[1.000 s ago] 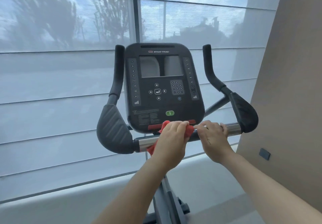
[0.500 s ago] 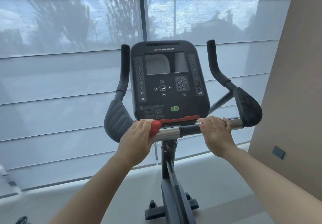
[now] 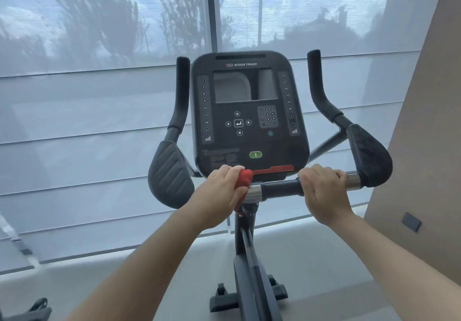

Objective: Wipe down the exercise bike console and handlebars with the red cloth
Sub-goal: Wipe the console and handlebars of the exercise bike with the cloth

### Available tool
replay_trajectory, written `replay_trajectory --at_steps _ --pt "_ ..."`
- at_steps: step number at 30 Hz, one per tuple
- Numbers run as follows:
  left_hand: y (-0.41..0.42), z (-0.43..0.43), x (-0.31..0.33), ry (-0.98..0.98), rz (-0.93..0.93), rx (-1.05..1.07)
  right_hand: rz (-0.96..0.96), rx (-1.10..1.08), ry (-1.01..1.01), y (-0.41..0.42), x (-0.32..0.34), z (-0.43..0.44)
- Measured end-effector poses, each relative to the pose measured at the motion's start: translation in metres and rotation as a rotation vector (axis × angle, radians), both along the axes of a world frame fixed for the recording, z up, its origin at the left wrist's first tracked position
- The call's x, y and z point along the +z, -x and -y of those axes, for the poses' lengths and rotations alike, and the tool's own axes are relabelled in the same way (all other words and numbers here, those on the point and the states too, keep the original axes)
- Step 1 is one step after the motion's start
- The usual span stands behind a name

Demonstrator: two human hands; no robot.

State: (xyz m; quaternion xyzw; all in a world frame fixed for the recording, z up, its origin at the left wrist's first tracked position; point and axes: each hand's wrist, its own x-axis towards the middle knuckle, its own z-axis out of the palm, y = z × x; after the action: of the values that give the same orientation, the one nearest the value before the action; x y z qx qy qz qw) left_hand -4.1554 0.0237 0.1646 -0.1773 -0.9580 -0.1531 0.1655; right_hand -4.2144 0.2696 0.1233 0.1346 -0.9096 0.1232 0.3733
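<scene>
The black bike console [image 3: 249, 111] stands in front of me, its screen dark. Under it runs the horizontal handlebar [image 3: 279, 188], black in the middle with chrome sleeves. My left hand [image 3: 219, 193] grips the bar's left part with the red cloth [image 3: 244, 179] bunched under its fingers, just left of the chrome sleeve. My right hand [image 3: 324, 191] is wrapped around the bar's right part, next to the right elbow pad [image 3: 369, 156]. The left elbow pad [image 3: 169, 173] and both upright horn grips stand free.
Behind the bike is a large window with a translucent blind [image 3: 99, 96]. A beige wall [image 3: 424, 146] with a small dark plate rises at the right. The bike's post and front foot [image 3: 249, 295] reach down to the grey floor. A dark object sits at the bottom left corner.
My left hand slid the red cloth from the bar's middle out to the left, then came back slightly toward the chrome sleeve. My right hand kept its grip on the right part.
</scene>
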Motion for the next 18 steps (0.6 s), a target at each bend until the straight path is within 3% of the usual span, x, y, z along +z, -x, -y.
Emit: replay_trajectory --at_steps 8,18 --pt "0.039 -0.065 0.008 0.096 0.083 -0.04 0.058 0.058 -0.015 -0.001 0.003 -0.006" --pt "0.02 -0.049 0.008 0.13 0.069 -0.073 0.131 0.091 0.01 -0.005 0.008 -0.004"
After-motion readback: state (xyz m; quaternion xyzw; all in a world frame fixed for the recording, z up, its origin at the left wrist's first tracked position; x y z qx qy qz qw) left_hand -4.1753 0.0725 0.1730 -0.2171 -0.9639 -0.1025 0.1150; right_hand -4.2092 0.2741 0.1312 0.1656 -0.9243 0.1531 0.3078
